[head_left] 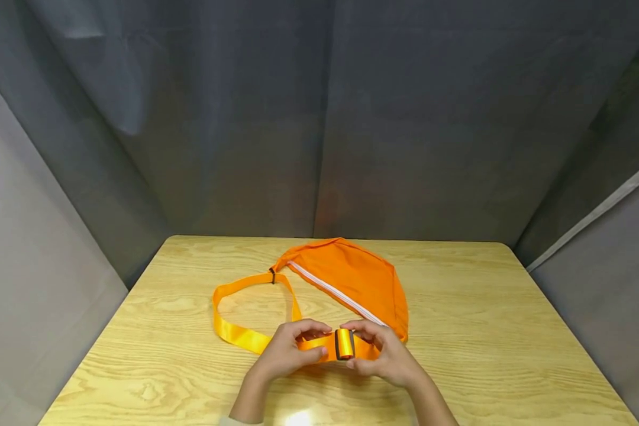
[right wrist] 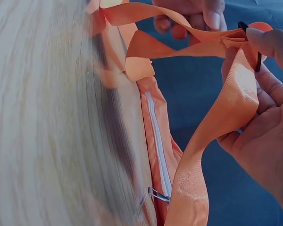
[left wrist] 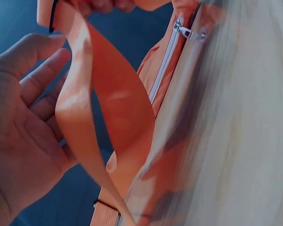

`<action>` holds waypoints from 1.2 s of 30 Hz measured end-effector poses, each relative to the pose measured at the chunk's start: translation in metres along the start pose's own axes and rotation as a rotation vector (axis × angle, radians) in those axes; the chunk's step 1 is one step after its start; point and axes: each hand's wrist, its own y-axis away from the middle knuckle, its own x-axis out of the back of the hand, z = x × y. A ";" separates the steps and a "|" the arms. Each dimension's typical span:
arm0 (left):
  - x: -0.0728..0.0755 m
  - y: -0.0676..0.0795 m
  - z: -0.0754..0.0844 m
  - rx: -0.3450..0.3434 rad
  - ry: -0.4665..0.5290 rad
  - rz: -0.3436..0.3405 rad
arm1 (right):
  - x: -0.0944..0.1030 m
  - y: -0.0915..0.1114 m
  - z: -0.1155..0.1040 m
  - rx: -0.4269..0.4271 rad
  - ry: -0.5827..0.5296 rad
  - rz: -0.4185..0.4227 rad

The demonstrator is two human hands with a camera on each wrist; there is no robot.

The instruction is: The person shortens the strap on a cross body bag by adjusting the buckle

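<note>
An orange half-round bag (head_left: 351, 272) with a white zipper (head_left: 335, 290) lies on the table, its yellow-orange strap (head_left: 239, 336) looped out to the left. Near the table's front, my left hand (head_left: 290, 352) holds the strap between thumb and fingers, just left of a black slide buckle (head_left: 345, 344). The right hand (head_left: 386, 355) pinches that buckle, with a fold of strap standing up through it. In the right wrist view, the right thumb presses against the buckle (right wrist: 259, 61). Strap (left wrist: 80, 99) hangs in a loose loop beside the left palm in the left wrist view.
The wooden table (head_left: 484, 331) extends on both sides of the bag. Grey curtains (head_left: 319, 118) stand behind it and at the sides. A small black ring (head_left: 273, 276) joins the strap to the bag's left corner. A metal zipper pull (left wrist: 183, 30) hangs at one zipper end.
</note>
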 end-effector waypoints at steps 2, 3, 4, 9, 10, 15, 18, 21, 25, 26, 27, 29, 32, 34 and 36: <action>-0.002 -0.002 0.002 -0.010 -0.001 0.004 | -0.001 0.000 -0.003 -0.025 -0.011 -0.002; -0.002 -0.002 0.003 -0.013 -0.005 0.006 | -0.001 0.000 -0.003 -0.036 -0.013 -0.002; -0.003 -0.003 0.004 -0.014 -0.014 0.010 | -0.001 0.000 -0.003 -0.045 -0.015 -0.003; 0.001 0.000 0.004 -0.007 -0.052 0.035 | 0.002 0.002 0.010 -0.100 -0.023 0.004; 0.002 0.001 0.003 -0.004 -0.060 0.043 | 0.003 0.002 0.014 -0.110 -0.029 0.009; 0.007 0.004 0.003 0.001 -0.073 0.058 | 0.007 0.005 0.025 -0.100 -0.086 0.015; 0.005 0.003 0.011 -0.012 -0.072 0.031 | 0.005 0.004 0.026 -0.065 -0.115 -0.005; 0.001 -0.001 0.013 -0.024 -0.068 0.009 | 0.002 0.004 0.026 -0.045 -0.125 -0.019; -0.003 -0.003 0.009 -0.019 -0.082 0.009 | 0.000 0.004 0.026 -0.048 -0.112 -0.018; -0.003 -0.003 0.011 -0.012 -0.084 0.012 | 0.000 0.004 0.026 -0.057 -0.108 -0.016; -0.003 -0.003 0.013 -0.007 -0.087 0.015 | 0.001 0.003 0.026 -0.069 -0.102 -0.013; -0.002 -0.003 0.016 0.005 -0.093 0.021 | 0.002 0.003 0.026 -0.105 -0.101 -0.007; 0.003 -0.002 0.017 0.019 -0.097 0.027 | 0.003 0.003 0.026 -0.158 -0.107 0.001; 0.006 -0.002 0.016 0.026 -0.112 0.027 | 0.004 0.003 0.025 -0.169 -0.103 0.000; 0.009 -0.002 0.014 0.028 -0.123 0.026 | 0.005 0.003 0.025 -0.170 -0.092 -0.004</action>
